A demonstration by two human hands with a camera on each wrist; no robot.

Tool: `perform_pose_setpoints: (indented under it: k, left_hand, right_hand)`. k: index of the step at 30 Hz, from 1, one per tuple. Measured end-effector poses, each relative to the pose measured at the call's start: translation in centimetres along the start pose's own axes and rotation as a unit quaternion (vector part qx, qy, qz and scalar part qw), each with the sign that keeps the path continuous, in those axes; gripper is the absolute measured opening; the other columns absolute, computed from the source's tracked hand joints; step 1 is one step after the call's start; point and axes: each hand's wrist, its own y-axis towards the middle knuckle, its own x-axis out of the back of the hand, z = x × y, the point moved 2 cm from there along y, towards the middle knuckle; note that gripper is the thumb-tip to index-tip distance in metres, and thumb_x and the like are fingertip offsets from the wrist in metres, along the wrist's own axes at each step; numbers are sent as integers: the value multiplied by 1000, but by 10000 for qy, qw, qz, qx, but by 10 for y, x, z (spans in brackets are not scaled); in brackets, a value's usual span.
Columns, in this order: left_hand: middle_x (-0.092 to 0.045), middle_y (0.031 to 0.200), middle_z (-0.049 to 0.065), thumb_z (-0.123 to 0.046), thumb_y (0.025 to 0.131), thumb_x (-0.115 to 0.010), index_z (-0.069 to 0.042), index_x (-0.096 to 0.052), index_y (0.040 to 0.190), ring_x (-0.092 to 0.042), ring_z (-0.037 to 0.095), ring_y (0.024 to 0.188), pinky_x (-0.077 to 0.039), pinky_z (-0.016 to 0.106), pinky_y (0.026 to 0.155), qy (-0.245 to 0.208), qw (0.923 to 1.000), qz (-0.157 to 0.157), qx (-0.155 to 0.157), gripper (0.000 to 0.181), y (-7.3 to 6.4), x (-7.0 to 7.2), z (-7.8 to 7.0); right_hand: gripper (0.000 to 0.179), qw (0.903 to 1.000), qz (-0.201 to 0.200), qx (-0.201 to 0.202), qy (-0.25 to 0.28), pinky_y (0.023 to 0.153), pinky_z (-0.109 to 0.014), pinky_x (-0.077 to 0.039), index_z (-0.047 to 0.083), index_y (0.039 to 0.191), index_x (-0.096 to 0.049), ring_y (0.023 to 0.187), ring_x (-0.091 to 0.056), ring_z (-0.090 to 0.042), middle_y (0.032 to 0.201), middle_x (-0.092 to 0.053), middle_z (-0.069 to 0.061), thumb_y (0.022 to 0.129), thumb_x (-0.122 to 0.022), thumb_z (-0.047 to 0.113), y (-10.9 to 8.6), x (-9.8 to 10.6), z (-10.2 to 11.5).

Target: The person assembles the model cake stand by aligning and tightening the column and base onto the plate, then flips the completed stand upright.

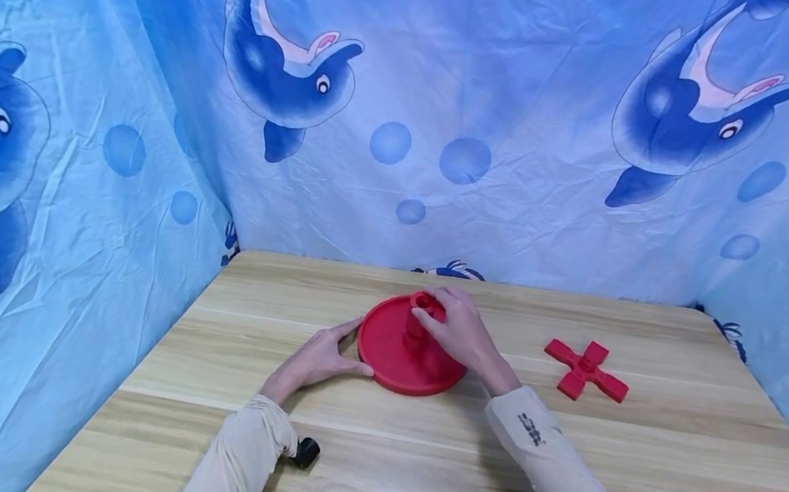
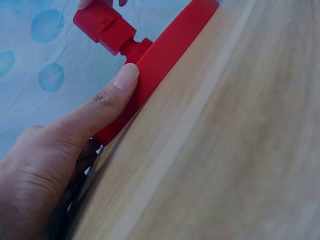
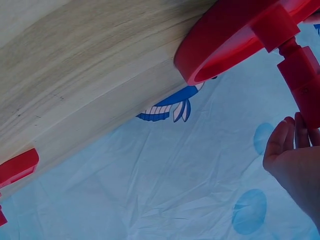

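Observation:
A round red dish (image 1: 383,349) with a raised rim lies flat on the wooden table. My left hand (image 1: 316,357) holds its left edge, thumb at the near rim and fingers round the far left side. At the dish's centre stands a red post (image 2: 107,27), upright, with a cylindrical top and a block-shaped lower part marked 34. My right hand (image 1: 460,331) grips the top of this post between thumb and fingers. A thinner neck shows between the post and a red block (image 3: 275,27) on the dish; whether they are joined, I cannot tell.
A red cross-shaped piece (image 1: 587,367) with a raised centre lies to the right of the dish. By the left sleeve sits a small black object (image 1: 306,453), at the wrist. Blue dolphin-print cloth (image 1: 410,189) hangs behind the table (image 1: 409,467) and along its sides.

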Motion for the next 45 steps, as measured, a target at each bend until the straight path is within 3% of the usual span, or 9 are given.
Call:
perform_pose_setpoints:
  k: [10, 16, 19, 28, 33, 39, 45]
  left_hand:
    - [-44, 160, 8, -59, 74, -89, -21, -39, 162, -39, 30, 147, -38, 54, 115, 35, 10000, -15, 26, 108, 0, -1, 1]
    - [-43, 160, 8, -60, 73, -89, -21, -39, 162, -38, 30, 147, -37, 53, 116, 41, 10000, -15, 24, 109, 0, -1, 1]
    - [-44, 160, 8, -60, 73, -89, -21, -39, 161, -40, 29, 146, -38, 53, 115, 29, 10000, -36, 2, 108, 0, 0, 0]
    - [-45, 159, 9, -60, 73, -89, -21, -40, 161, -40, 30, 146, -38, 53, 115, 52, 10000, -47, 15, 108, 0, -1, 1]
    - [-45, 159, 8, -59, 73, -90, -20, -40, 161, -41, 29, 145, -38, 53, 115, 9, 10000, -48, -34, 109, 0, -1, 1]
    - [-44, 159, 8, -57, 73, -90, -19, -40, 161, -39, 30, 146, -36, 53, 117, -71, 9999, -56, -92, 108, 0, -1, 0]
    - [-44, 159, 8, -58, 72, -90, -20, -40, 161, -40, 30, 146, -36, 53, 116, -67, 10000, -45, -43, 109, 1, -2, 1]
  right_hand:
    - [48, 9992, -160, 86, -362, 83, -41, -60, 4, 131, -68, 107, -60, -27, 114, -65, -9, 92, -81, 29, 2, -2, 4]
    - [47, 9981, -80, 159, -596, 90, -49, -58, 2, 136, -67, 119, -56, -33, 127, -65, -15, 97, -75, 27, 0, -3, 3]
    - [47, 9986, -41, 128, -506, 92, -50, -57, 1, 138, -65, 124, -55, -34, 131, -63, -17, 98, -72, 24, 0, -3, 3]
    - [50, 9987, -121, 76, -493, 90, -48, -58, 2, 136, -65, 116, -58, -32, 123, -65, -14, 96, -76, 31, 2, -4, 2]
    - [46, 9981, -202, 240, -525, 95, -50, -55, 0, 134, -67, 118, -57, -34, 125, -66, -16, 97, -74, 26, 2, -4, 1]
    - [47, 9983, -300, 301, -404, 92, -50, -56, 1, 132, -68, 114, -58, -34, 119, -68, -14, 96, -77, 29, 3, -5, -1]
    - [52, 9984, -235, 347, -381, 96, -53, -55, 0, 137, -64, 122, -56, -36, 128, -65, -16, 96, -75, 30, 3, -5, -3]
